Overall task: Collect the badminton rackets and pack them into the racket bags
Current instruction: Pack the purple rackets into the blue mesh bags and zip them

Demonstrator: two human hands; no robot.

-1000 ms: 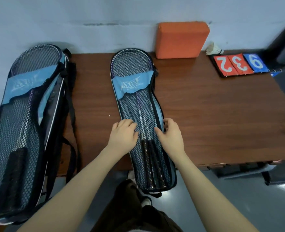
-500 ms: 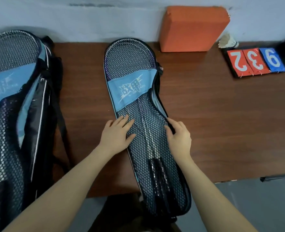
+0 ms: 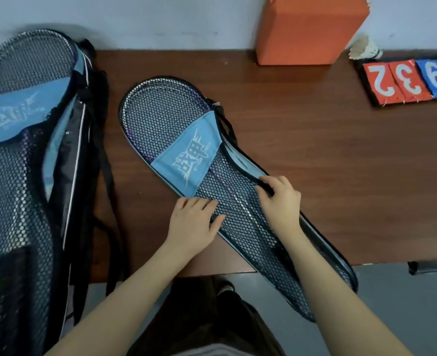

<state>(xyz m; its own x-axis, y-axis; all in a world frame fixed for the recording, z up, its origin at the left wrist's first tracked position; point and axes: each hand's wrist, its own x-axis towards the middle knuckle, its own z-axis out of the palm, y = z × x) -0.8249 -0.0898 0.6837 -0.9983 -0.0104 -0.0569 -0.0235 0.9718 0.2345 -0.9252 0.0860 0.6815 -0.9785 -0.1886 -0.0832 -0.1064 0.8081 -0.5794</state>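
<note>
The right hand [image 3: 280, 199] has its fingers curled over the black zipper edge of the racket bag [image 3: 238, 201] and pinches this edge, about at the middle of the bag's length. The left hand [image 3: 193, 222] lies flat on the mesh of the same bag, with the fingers spread and pressing down, just beside the blue logo band [image 3: 189, 163]. This bag lies diagonally on the brown counter [image 3: 315, 163]; its round head end points to the far left and its narrow end hangs over the near edge of the counter. Through the mesh the rackets [image 3: 161, 116] are visible inside, with their shafts running between the two hands. At the left side a second racket bag [image 3: 24, 163] of the same kind lies on the counter, with black straps [image 3: 104, 176] beside it, and dark shapes show inside its mesh. At the far edge an orange block [image 3: 310, 29] stands against the wall. To the right of it there is a white shuttlecock [image 3: 365, 50], and near it lie number cards [image 3: 407, 82] showing 2, 3 and 9.
</note>
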